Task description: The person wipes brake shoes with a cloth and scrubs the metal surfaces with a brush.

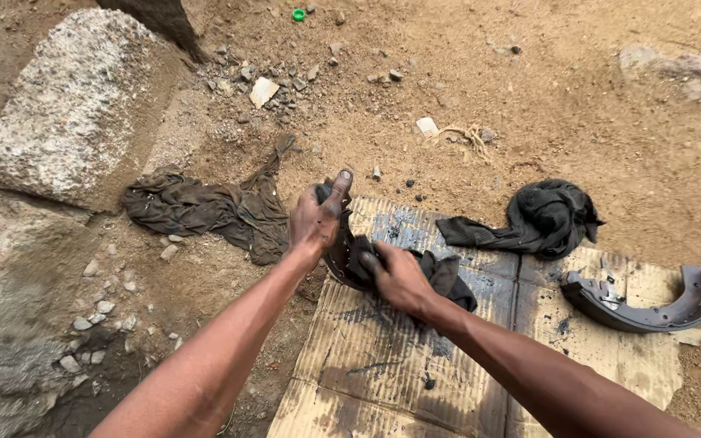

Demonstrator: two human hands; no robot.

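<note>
The left hand [314, 221] has its grip clamped on the upper end of a curved brake shoe [341, 258], thumb pointing up along its edge, holding it on its side over the cardboard [383, 357]. The right hand [399, 280] presses a dark rag [441, 276] against the inner curve of the shoe, fingers closed down on the cloth. The shoe sits at the near left part of the cardboard, between the two hands, mostly hidden by them and the rag.

The cardboard lies flat on the dirt ground [578, 105] and is smeared with black grease. A second brake shoe [651, 304] rests on its right edge, well apart from the hands. A black cloth [545, 215] is bunched at the far edge of the cardboard. A brown cloth [204, 207] lies spread on the ground to the left, near a big stone block [66, 113]. Small stones and paper scraps are scattered beyond.
</note>
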